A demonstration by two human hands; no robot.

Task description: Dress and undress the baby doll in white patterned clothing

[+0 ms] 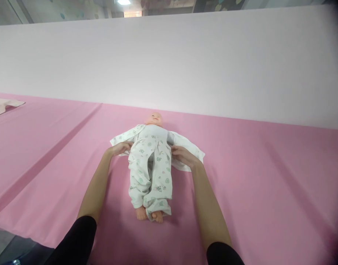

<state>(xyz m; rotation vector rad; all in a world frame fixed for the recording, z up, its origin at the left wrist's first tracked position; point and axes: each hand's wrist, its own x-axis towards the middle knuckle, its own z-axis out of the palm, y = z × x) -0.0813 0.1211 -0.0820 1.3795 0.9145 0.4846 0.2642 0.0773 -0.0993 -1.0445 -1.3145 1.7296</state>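
While doll (152,145) lies — hands (185,156) flank it.

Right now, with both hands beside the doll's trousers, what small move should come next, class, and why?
Perhaps the left hand and right hand should gently smooth the upper sides of the trousers: both are at those edges, and the trousers look creased.

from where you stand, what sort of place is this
Possibly a baby-care practice room: a bald, plastic-looking baby doll in white printed trousers lies on a creased pink sheet before a smooth white partition.
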